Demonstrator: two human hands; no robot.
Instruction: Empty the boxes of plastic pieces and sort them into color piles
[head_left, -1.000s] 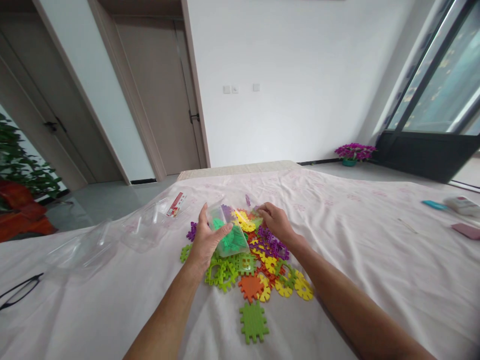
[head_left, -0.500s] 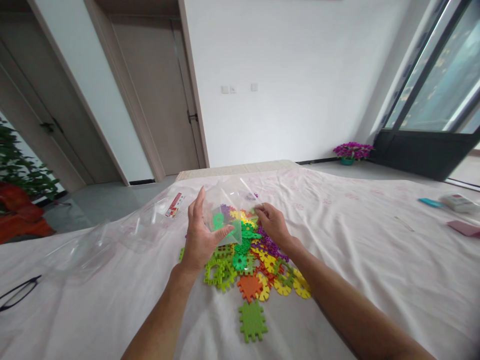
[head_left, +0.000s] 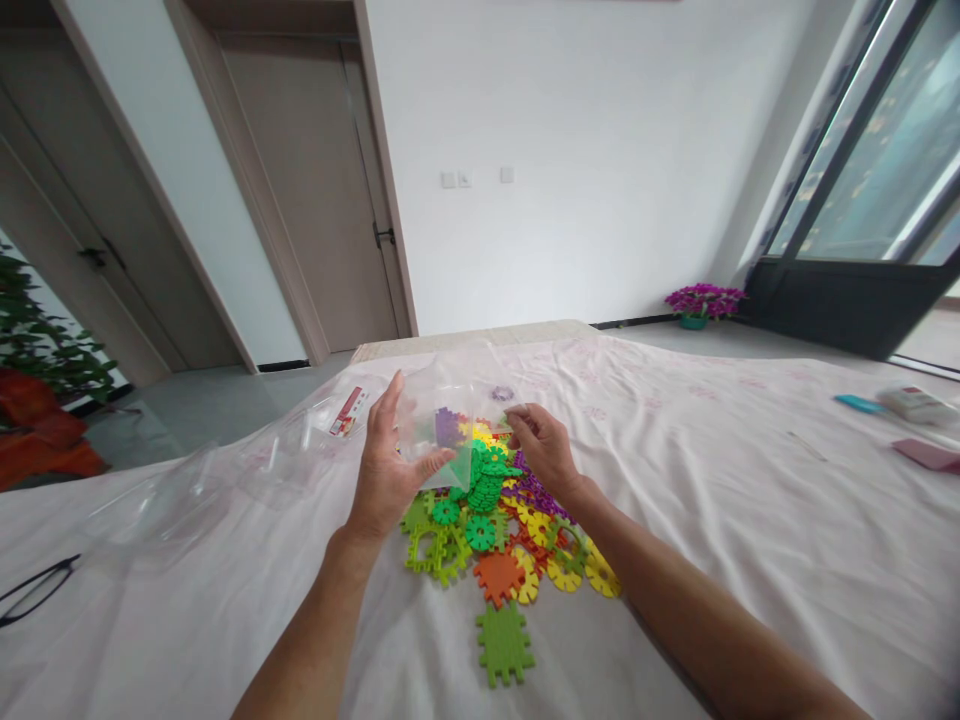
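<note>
My left hand (head_left: 394, 460) is curved round the near left side of a clear plastic bag (head_left: 435, 400), thumb in front. My right hand (head_left: 541, 445) pinches at the bag's right side, its fingertips together. Below and behind the bag lies a pile of plastic building pieces: green notched discs (head_left: 486, 480), yellow discs (head_left: 564, 572), purple pieces (head_left: 534, 488) and light green frame pieces (head_left: 435, 548). An orange square piece (head_left: 499, 576) and a green square piece (head_left: 504, 643) lie at the near end of the pile. Some pieces show through the bag.
Two clear plastic packages, one with a red label (head_left: 349, 411), lie on the bedsheet (head_left: 712, 450) at left. Black glasses (head_left: 41, 585) rest at the left edge. A blue item (head_left: 859, 403), a white pack (head_left: 915, 406) and a pink item (head_left: 926, 455) lie at right.
The bag and my left hand have shifted slightly left. More green discs show below the bag, and a purple piece on the sheet behind it is now more visible. My right hand has barely moved.
</note>
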